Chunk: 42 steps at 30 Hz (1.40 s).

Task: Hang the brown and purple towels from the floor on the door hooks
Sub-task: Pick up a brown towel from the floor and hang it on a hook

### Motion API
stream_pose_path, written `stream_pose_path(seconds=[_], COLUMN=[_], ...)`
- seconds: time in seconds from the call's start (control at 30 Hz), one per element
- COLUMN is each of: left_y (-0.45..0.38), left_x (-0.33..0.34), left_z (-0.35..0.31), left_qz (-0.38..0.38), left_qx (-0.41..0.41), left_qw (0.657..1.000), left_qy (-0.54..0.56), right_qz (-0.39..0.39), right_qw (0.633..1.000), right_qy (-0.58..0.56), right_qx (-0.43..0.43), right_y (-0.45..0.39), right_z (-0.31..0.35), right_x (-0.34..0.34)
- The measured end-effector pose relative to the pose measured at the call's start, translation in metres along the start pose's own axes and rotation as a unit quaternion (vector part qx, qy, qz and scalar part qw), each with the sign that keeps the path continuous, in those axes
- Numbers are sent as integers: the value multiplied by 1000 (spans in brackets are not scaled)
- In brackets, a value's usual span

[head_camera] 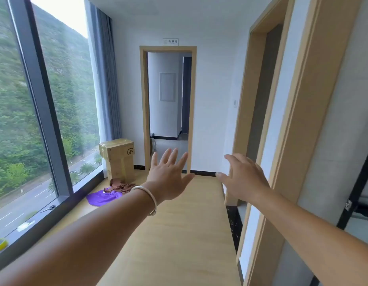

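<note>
The crumpled brown cloth towel (121, 185) lies on the pale wooden floor (179, 234) in the lower left part of the frame, and its lower edge rests on the spread purple cloth towel (102, 197). Both are just beside the dark frame of the big window (43, 112), and near the foot of the tall taped cardboard box (118, 159) behind them. The grey curtain (105, 79) hangs in the corner above the box. The left hand (168, 178), with a silver bangle (147, 198) on its wrist, is stretched forward in the middle of the frame, fingers spread, holding nothing. The right hand (242, 178) is also empty, fingers loose and extended, near the light wooden door frame (302, 120) on the right. An open doorway (168, 106) stands in the white far wall.
</note>
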<state>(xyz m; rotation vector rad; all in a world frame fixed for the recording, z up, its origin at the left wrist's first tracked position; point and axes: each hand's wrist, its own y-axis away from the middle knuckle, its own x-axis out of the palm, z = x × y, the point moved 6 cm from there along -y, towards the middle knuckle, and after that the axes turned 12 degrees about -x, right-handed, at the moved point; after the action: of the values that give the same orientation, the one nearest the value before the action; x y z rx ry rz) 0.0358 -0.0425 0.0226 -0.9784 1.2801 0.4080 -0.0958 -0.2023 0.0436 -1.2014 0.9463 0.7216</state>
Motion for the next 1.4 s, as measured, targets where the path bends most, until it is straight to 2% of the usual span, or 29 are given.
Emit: stream_pose_path(seconds=[0.33,0.7,1.17,1.4], left_y=[-116,-209,-416,-482], left_x=[22,77,148,184], left_z=[57,70,-3,-25], left_qz=[-20,-5,-28,-20], left_qx=[8,-4,-9,-16], left_qw=[1000,1000,999,999], left_qy=[-13,-11,-20,-27], right_qz=[-8,0,-14,-3], right_qw=[1000,1000,1000,1000], right_qy=[11,7,8,-2], right_qx=[17,9,0,-1], right_y=[-120,-217,-378,-435], right_z=[4,-26,-189,-245], right_x=[47,98,139,170])
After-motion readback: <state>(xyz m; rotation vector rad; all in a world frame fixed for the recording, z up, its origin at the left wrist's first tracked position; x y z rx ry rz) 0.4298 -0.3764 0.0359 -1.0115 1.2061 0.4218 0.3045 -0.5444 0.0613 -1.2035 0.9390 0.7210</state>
